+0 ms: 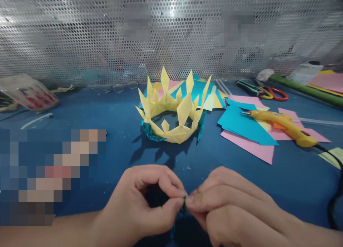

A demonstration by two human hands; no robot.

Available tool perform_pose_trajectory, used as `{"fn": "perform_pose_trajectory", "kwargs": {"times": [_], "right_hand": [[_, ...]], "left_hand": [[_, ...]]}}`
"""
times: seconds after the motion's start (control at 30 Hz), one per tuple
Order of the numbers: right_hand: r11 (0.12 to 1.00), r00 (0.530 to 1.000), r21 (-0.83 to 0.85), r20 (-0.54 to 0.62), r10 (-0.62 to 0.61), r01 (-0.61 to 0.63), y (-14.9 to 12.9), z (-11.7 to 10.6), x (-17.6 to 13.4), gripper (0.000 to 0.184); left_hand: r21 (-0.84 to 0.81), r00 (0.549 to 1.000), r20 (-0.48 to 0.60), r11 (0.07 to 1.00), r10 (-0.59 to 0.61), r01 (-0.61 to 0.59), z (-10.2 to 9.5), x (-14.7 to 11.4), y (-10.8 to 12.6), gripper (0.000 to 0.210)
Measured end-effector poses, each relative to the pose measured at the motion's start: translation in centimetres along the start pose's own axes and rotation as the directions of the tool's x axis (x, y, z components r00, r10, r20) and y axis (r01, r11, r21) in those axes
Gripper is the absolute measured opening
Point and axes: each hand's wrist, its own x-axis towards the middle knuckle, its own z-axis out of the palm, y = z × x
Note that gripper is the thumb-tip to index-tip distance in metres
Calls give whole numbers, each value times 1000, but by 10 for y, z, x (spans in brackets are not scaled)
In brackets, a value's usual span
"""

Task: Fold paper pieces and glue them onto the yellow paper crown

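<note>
At the front of the table, my left hand (150, 200) pinches a small piece of blue paper (183, 208) between thumb and forefinger. From the other side my right hand (227, 204) grips the same piece, and the fingertips of both hands nearly meet. Most of the paper is hidden behind my fingers, so its shape is unclear. Beyond my hands stands a yellow folded-paper crown (184, 132) with tall pointed tips. Folded blue paper (152, 132) is attached low on its left side, with more on the right.
Right of the crown, a yellow hot glue gun (284, 122) rests on blue and pink paper sheets (243, 125), its black cord trailing right. Scissors (278, 93), a cutter (249, 88) and a green roll (300, 88) lie behind. Eyeglasses (124, 86) and a plastic-wrapped container (29, 93) are at left.
</note>
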Motion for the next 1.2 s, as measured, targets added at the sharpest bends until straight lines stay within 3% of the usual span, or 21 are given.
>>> {"fn": "perform_pose_trajectory", "kwargs": {"times": [0.13, 0.23, 0.33, 0.43, 0.53, 0.6, 0.63, 0.7, 0.77, 0.83, 0.9, 1.0, 1.1, 1.2], "right_hand": [[1000, 993, 0, -113, -27, 28, 12, 8, 4, 26], [986, 969, 46, -186, 165, -159, 16, 9, 11, 29], [902, 874, 209, -240, 423, -379, 17, 5, 16, 28], [764, 779, 418, -181, 600, -492, 21, 3, 19, 26], [609, 732, 570, -21, 681, -551, 26, 6, 21, 11], [552, 731, 616, 57, 680, -562, 28, 8, 22, 5], [565, 747, 619, 54, 663, -546, 28, 9, 22, 4], [656, 799, 581, -16, 601, -481, 26, 10, 21, 7], [756, 846, 508, -94, 525, -412, 23, 10, 20, 13], [771, 844, 469, -95, 528, -430, 22, 9, 19, 16], [692, 795, 509, -23, 606, -512, 22, 8, 20, 11], [497, 713, 640, 115, 692, -586, 28, 6, 22, 11], [405, 722, 717, 195, 664, -567, 36, 6, 24, 16], [413, 746, 719, 220, 628, -560, 40, 3, 25, 23]], "left_hand": [[-69, 993, 19, 991, -114, 115, -3, 1, 1, 18], [-148, 984, 19, 973, -177, 178, -7, 3, 2, 17], [-190, 982, -2, 964, -191, 187, -8, 4, 0, 25], [-137, 981, -66, 975, -185, 174, -6, 6, -2, 32], [-114, 973, -99, 974, -210, 198, -4, 9, -2, 27], [-113, 966, -121, 970, -227, 214, -4, 10, -1, 16], [-107, 963, -129, 969, -235, 223, -4, 11, 0, 10], [-75, 957, -146, 968, -250, 242, -5, 12, 1, 2], [-40, 948, -174, 964, -266, 263, -6, 13, 1, 7], [-41, 944, -173, 959, -282, 280, -8, 13, 1, 11], [-78, 942, -151, 953, -301, 292, -8, 14, 2, 13], [-159, 941, -110, 940, -320, 301, -8, 14, 2, 15], [-228, 941, -72, 924, -331, 307, -8, 15, 0, 21], [-269, 941, -72, 915, -332, 302, -9, 15, -4, 26]]}}
